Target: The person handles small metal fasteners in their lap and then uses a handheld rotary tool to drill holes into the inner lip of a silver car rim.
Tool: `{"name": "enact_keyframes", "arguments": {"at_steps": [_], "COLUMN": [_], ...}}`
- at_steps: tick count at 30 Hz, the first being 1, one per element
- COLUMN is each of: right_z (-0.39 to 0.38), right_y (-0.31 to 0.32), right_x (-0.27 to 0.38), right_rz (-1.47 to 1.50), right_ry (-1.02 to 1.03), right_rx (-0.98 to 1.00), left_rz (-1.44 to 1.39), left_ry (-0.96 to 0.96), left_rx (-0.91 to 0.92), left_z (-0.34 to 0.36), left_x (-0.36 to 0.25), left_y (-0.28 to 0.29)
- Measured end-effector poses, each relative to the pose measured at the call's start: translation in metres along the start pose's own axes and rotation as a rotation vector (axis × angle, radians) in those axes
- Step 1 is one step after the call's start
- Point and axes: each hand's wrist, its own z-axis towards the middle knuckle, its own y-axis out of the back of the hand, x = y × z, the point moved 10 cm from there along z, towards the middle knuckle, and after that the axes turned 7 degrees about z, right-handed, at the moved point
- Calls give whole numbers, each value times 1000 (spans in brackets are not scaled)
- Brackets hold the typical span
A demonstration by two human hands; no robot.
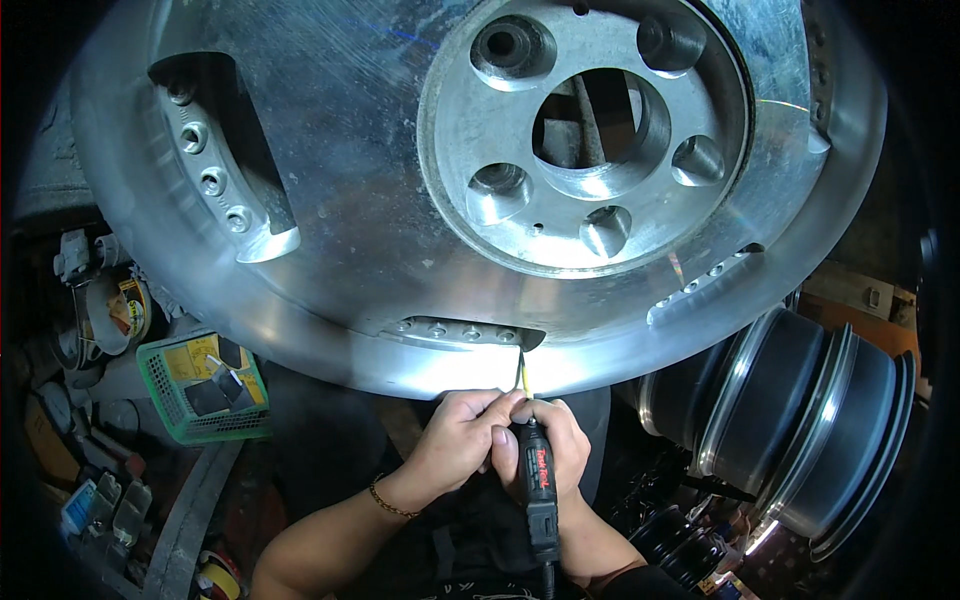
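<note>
Silvery metal wheel (340,200) is positioned across the upper view, its lower rim (300,345) just beyond the right hand (565,440), in which a black rotary tool (540,490) is gripped. Whether anything is pinched by the left hand (455,445) cannot be told. If the slender tip (526,380) is poorly steadied, the slot (470,333) could be scratched along its edge. Movement is confined by the slot's end; more room is left nearer the forearms (335,530).

Dim, cluttered room (890,235), dark floor (792,562)
</note>
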Motion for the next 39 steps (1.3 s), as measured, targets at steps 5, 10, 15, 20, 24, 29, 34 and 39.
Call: {"name": "enact_keyframes", "arguments": {"at_steps": [5, 10, 15, 20, 24, 29, 34, 39], "right_z": [2, 1, 3, 3, 3, 4, 4, 3], "right_y": [-1, 0, -1, -1, -2, -3, -3, -1], "right_x": [1, 0, 5, 0, 5, 6, 2, 4], "right_rz": [10, 51, 34, 50, 13, 10, 41, 5], "right_ry": [6, -3, 15, -9, 14, 21, 21, 24], "right_rx": [-4, 9, 7, 30, 37, 39, 49, 46], "left_rz": [-59, -64, -29, -48, -56, -116, -104, -76], "left_ry": [-24, -10, -66, -11, -32, 21, 65, 78], "left_rx": [-63, -36, -59, -36, -39, 6, 50, 97], "left_z": [0, 1, 2, 1, 3, 1, -3, -3], "left_x": [-4, -1, 0, -3, 3, 11, 4, 5], "left_y": [2, 0, 3, 1, 2, 4, 2, -4]}}
